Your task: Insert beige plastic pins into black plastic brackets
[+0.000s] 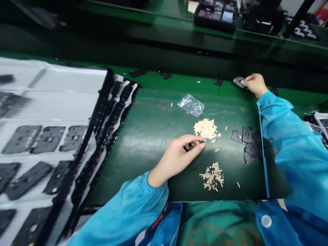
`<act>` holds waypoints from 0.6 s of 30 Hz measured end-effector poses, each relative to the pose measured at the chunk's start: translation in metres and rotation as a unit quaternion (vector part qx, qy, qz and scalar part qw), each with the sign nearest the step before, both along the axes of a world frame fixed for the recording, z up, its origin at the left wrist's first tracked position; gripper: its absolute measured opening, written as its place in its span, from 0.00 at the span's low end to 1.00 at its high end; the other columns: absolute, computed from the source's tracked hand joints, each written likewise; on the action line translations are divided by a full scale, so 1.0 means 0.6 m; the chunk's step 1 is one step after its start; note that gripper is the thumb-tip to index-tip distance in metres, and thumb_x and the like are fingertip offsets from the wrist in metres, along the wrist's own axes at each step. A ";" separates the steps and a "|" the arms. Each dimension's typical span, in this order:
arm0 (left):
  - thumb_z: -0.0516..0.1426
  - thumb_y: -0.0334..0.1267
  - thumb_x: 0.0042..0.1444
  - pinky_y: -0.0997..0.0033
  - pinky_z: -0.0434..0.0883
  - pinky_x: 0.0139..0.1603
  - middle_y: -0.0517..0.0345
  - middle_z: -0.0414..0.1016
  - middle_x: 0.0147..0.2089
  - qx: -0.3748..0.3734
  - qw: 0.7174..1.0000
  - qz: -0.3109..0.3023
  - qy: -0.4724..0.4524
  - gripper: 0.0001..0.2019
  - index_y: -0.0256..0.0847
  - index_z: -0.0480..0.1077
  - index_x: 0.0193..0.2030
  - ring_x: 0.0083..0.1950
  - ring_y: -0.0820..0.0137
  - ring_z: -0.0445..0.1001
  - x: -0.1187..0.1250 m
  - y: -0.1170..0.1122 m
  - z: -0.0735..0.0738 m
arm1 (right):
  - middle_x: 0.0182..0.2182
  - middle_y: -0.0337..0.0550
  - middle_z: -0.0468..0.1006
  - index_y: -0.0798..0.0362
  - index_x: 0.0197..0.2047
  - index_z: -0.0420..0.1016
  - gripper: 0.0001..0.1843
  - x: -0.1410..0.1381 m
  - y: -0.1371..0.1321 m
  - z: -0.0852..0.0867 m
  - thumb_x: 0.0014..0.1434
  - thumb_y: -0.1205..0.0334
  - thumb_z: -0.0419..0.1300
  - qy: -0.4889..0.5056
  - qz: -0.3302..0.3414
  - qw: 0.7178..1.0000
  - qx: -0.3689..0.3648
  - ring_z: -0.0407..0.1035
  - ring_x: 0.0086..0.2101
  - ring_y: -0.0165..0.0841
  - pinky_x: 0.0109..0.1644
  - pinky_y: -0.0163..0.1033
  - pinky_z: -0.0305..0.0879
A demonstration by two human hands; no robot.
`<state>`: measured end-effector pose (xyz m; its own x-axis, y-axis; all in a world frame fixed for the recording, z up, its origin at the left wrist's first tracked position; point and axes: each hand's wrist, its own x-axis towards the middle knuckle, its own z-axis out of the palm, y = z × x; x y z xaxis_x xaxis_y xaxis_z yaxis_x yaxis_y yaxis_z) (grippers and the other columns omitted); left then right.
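My right hand [256, 84] reaches to the back of the bench and pinches one end of a small flat grey plate [238, 81]. My left hand [180, 153] is over the green mat, thumb and forefinger drawn together at the near edge of a pile of small cream strips [205, 128]. Whether a tiny piece sits between those fingertips is too small to make out. Closer to my body lies a second pile of tan and dark small pieces [213, 176]. Several thin black plates [248, 143] overlap on the mat below my right forearm.
Stacked white trays [77, 80] with black plates in rows fill the left side. A clear plastic bag [191, 105] lies behind the cream pile. Along the back, a raised shelf holds a black compartment box [215, 15]. A blue coiled cord [265, 174] hangs from my right sleeve.
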<state>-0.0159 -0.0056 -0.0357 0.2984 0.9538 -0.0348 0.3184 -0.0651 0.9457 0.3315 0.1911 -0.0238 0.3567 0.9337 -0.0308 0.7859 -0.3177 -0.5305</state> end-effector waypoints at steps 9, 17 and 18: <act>0.60 0.38 0.67 0.59 0.69 0.51 0.52 0.78 0.44 0.117 0.944 -0.278 0.136 0.08 0.42 0.80 0.47 0.48 0.61 0.72 -0.005 -0.034 0.011 | 0.43 0.52 0.77 0.53 0.39 0.81 0.11 -0.064 -0.227 0.015 0.53 0.61 0.74 -0.088 0.197 0.974 0.074 0.70 0.45 0.47 0.49 0.52 0.66; 0.58 0.43 0.69 0.62 0.61 0.44 0.49 0.77 0.46 0.325 0.874 -0.283 0.225 0.13 0.45 0.79 0.54 0.46 0.59 0.68 -0.009 -0.082 -0.009 | 0.37 0.46 0.79 0.52 0.42 0.80 0.09 -0.178 -0.414 0.021 0.70 0.60 0.58 -0.022 0.473 0.879 -0.058 0.65 0.40 0.41 0.44 0.45 0.57; 0.58 0.43 0.69 0.62 0.61 0.44 0.50 0.76 0.46 0.333 0.870 -0.281 0.231 0.12 0.45 0.80 0.54 0.47 0.59 0.67 -0.009 -0.086 -0.011 | 0.36 0.45 0.78 0.52 0.41 0.79 0.10 -0.183 -0.420 0.019 0.70 0.60 0.58 -0.023 0.473 0.879 -0.063 0.65 0.40 0.41 0.43 0.45 0.56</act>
